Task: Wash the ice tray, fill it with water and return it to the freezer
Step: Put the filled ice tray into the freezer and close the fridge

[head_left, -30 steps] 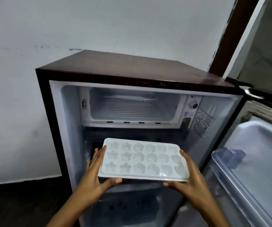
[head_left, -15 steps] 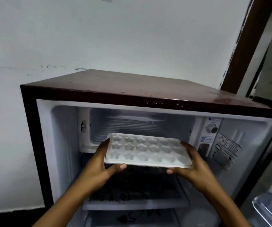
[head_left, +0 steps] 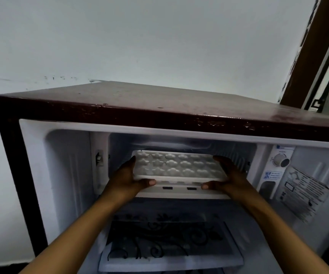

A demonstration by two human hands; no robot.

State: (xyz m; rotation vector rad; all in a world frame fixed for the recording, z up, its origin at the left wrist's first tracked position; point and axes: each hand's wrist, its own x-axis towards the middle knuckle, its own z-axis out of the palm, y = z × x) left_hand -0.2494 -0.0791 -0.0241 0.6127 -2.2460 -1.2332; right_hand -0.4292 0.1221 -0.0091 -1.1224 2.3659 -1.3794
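The white ice tray (head_left: 176,166) sits level in the mouth of the freezer compartment (head_left: 181,144) at the top of the open refrigerator (head_left: 159,107), its far end inside the compartment and its near edge above the front lip. The left hand (head_left: 127,179) grips the tray's left end, fingers along the side and the thumb (head_left: 149,182) pressed under the near edge. The right hand (head_left: 232,178) grips the right end in the same manner, fingers extended along the side wall and the thumb (head_left: 206,186) tucked below the front rim. Both hands are closed on the tray; neither is free. The tray's moulded cells are visible in rows, but the interior is dim and it cannot be confirmed whether they hold water. It also cannot be determined whether the tray's underside rests on the compartment floor or is carried clear of it. To the right of the compartment, a round thermostat dial (head_left: 281,160) is mounted on the liner wall, with a printed label (head_left: 306,194) below and right of it. Below the freezer, a glass shelf (head_left: 167,246) with a dark floral pattern spans the cabinet. The cabinet top is dark red-brown and scuffed along its front edge. A white wall (head_left: 140,36) stands behind the unit.
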